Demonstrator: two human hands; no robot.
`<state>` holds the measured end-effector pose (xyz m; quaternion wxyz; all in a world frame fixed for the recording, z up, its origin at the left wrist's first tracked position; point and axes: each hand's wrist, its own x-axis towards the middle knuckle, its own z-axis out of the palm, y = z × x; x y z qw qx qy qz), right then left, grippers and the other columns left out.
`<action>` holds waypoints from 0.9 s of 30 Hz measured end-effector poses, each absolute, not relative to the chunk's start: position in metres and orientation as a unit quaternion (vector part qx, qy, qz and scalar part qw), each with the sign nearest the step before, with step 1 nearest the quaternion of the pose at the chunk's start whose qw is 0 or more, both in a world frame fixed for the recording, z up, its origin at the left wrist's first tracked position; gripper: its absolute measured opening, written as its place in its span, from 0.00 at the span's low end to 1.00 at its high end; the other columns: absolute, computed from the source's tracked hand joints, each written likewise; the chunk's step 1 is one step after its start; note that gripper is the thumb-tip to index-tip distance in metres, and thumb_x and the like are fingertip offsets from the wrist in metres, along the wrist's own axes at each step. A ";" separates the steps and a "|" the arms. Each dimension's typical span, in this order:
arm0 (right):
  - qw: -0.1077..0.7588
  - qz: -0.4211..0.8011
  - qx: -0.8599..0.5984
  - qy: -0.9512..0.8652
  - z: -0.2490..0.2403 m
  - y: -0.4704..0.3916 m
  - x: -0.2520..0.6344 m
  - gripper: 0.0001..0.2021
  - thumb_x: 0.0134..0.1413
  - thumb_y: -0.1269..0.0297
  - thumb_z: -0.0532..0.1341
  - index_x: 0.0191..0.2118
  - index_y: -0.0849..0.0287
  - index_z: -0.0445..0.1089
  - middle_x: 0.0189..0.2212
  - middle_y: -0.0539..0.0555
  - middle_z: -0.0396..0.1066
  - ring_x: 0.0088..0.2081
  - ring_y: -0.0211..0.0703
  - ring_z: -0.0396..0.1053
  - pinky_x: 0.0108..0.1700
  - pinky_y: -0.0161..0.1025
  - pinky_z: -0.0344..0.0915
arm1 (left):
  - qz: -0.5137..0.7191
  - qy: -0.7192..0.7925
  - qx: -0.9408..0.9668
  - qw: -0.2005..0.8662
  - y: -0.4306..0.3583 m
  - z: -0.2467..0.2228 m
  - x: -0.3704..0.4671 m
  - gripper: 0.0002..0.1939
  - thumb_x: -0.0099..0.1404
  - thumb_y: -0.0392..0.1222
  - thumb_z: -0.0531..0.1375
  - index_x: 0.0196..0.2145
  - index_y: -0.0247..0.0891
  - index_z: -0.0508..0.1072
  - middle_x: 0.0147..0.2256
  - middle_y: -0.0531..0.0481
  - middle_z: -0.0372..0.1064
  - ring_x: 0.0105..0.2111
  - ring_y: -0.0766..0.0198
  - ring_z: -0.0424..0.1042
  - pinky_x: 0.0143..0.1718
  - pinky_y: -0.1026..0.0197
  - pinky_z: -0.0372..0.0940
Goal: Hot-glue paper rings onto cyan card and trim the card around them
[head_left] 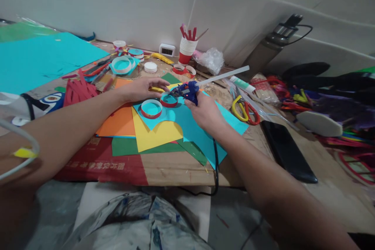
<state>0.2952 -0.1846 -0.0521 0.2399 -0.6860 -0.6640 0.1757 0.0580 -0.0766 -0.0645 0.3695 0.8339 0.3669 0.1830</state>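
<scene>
My right hand (206, 113) is wrapped round a blue hot glue gun (189, 91), with a long translucent glue stick (224, 75) coming out of its back. The gun's nozzle points left, over a red paper ring (169, 101). My left hand (145, 89) is stretched out with its fingers apart, just behind and left of that ring; whether the fingertips touch it I cannot tell. Nearer to me stands a second red paper ring (151, 109) with a white inside. Both rings stand on cut blue paper (202, 125).
Under the blue paper lie yellow (155, 134), orange (118, 123) and green sheets. Scissors (246, 110) and a black phone (288, 150) lie on the right. A paper cup (187, 50) with red strips and a dark bottle (268, 45) stand behind. The gun's cord (216, 164) hangs over the front edge.
</scene>
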 end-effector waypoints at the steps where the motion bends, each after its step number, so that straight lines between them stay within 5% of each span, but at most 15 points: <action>1: 0.233 0.171 -0.690 -0.664 -0.050 -0.187 0.296 0.14 0.64 0.62 0.59 0.51 0.61 0.73 0.47 0.66 0.79 0.50 0.64 0.76 0.48 0.52 0.69 | 0.183 0.362 0.835 0.371 -0.076 -0.065 0.057 0.31 0.63 0.53 0.67 0.62 0.45 0.72 0.57 0.46 0.76 0.56 0.51 0.74 0.60 0.48 0.68; 27: 0.238 0.152 -0.680 -0.677 -0.049 -0.194 0.293 0.15 0.64 0.63 0.58 0.53 0.60 0.72 0.48 0.66 0.79 0.51 0.64 0.76 0.49 0.52 0.69 | 0.204 0.395 0.834 0.326 -0.085 -0.062 0.062 0.24 0.65 0.50 0.66 0.58 0.47 0.76 0.55 0.50 0.78 0.56 0.53 0.74 0.61 0.51 0.66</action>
